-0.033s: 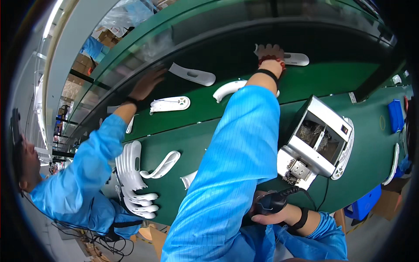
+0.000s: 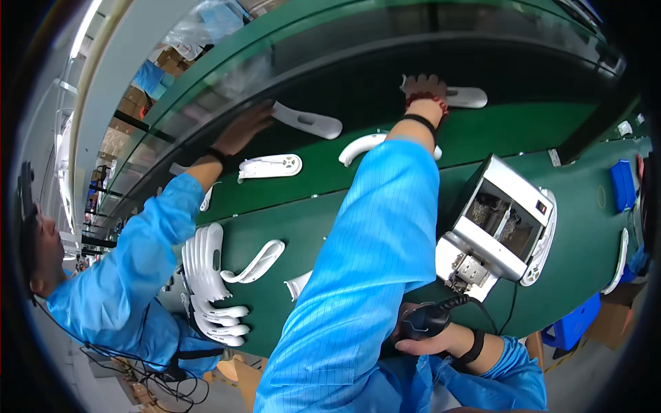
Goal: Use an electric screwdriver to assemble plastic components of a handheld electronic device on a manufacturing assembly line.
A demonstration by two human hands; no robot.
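Note:
My left hand (image 2: 425, 88), with a red bead bracelet and black band at its wrist, reaches far over the green belt. Its fingers curl over the left part of a long white plastic shell (image 2: 467, 97); the grip beneath is hidden. Low in front of me, my right hand (image 2: 430, 341) wraps round a black electric screwdriver (image 2: 425, 321) with a coiled cord; its tip is hidden behind my left sleeve. A curved white shell (image 2: 361, 146) lies on the belt, partly behind my left forearm. Right of that arm stands a silver screw feeder (image 2: 506, 213).
At left, a co-worker's hand (image 2: 246, 126) is beside a white shell (image 2: 308, 121). Another shell with inner parts (image 2: 270, 166) lies nearer. Stacked shells (image 2: 204, 258) and a single one (image 2: 256, 261) are on the green bench (image 2: 313, 220). Blue bins (image 2: 624, 184) stand at right.
The co-worker's hand has moved slightly right, closer to the white shell. My left hand sits marginally lower in the picture, still on its shell. My right hand keeps its hold on the screwdriver.

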